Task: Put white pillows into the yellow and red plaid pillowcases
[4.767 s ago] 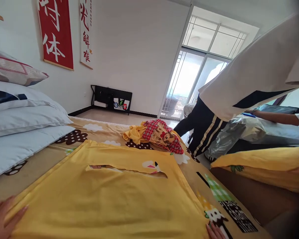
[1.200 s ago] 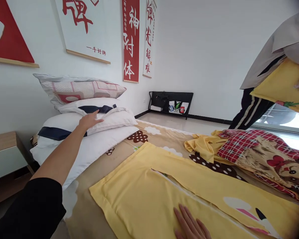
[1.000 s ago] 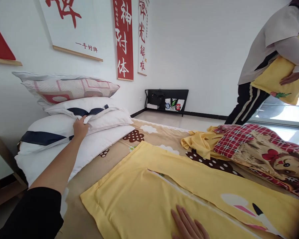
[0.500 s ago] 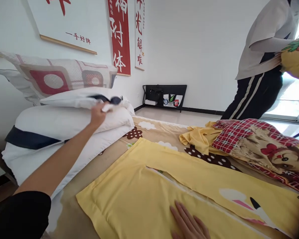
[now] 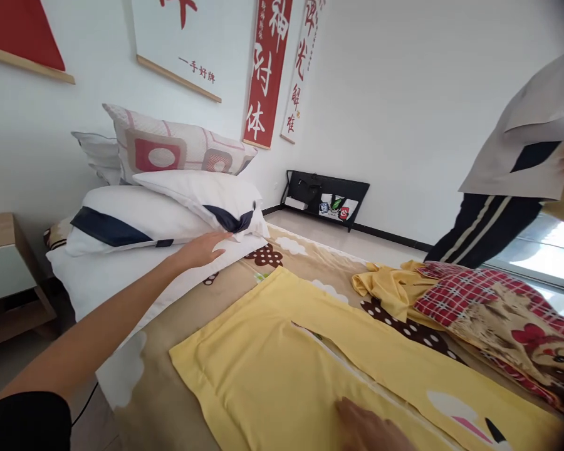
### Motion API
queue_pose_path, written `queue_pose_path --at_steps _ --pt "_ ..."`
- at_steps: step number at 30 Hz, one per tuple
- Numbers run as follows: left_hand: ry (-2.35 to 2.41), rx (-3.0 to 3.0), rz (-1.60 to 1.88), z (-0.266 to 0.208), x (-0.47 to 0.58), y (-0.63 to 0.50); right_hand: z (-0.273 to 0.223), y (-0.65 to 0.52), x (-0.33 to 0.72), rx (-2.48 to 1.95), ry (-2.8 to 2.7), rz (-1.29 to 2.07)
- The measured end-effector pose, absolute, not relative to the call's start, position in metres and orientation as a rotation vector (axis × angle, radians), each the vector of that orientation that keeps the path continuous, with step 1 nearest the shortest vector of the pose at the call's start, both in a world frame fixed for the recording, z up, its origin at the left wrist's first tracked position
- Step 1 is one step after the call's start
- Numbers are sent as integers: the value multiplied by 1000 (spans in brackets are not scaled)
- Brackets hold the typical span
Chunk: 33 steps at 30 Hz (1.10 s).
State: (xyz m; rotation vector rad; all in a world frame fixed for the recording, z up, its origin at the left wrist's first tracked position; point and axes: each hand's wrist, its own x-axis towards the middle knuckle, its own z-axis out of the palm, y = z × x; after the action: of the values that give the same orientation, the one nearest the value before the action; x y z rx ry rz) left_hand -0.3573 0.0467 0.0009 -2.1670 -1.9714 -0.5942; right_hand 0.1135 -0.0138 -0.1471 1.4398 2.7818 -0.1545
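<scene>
My left hand (image 5: 203,249) is stretched out with its fingers apart, beside the front corner of a white pillow with a navy band (image 5: 192,191). It grips nothing, and I cannot tell whether the fingertips touch the pillow. Under that one lies another white pillow with a navy stripe (image 5: 136,213). Yellow trousers (image 5: 263,357) are spread flat on the bed, their legs pointing right, with a white and pink print low on one leg. My right hand (image 5: 369,429) rests flat on the nearer leg, slightly blurred and cut by the bottom edge.
The patterned bedsheet (image 5: 164,338) shows around the trousers. A crumpled yellow garment (image 5: 390,288) and a red plaid cloth with an animal print (image 5: 498,313) lie at right. A person (image 5: 512,150) stands beyond the bed. A nightstand (image 5: 4,269) is at left, a patterned pillow (image 5: 178,144) behind.
My left hand has let go of the upper white pillow, which now lies lower on the stack. The view has swung left. My right hand stays on the trousers, and the person has turned somewhat.
</scene>
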Motion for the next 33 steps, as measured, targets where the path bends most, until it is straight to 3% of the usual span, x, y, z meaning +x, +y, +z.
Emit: queue_pose_path --at_steps 2,7,11,15,20,33 --pt "-1922 -2157 -512 17 -372 37 -87 9 73 1433 2754 -98" --pt "-1827 -1761 -582 30 -419 42 34 81 -95 1154 3241 675" --pt "-1741 -1669 -585 -15 -441 51 38 124 -218 1115 3404 1058" --pt "-1686 -1540 -668 -52 -448 57 22 162 -277 1312 3345 1147" --pt "-1764 -1458 -702 -48 -458 69 54 205 -260 1470 3160 1295" --pt "-1886 -1339 -704 -40 -462 77 150 210 -67 1707 2592 1820"
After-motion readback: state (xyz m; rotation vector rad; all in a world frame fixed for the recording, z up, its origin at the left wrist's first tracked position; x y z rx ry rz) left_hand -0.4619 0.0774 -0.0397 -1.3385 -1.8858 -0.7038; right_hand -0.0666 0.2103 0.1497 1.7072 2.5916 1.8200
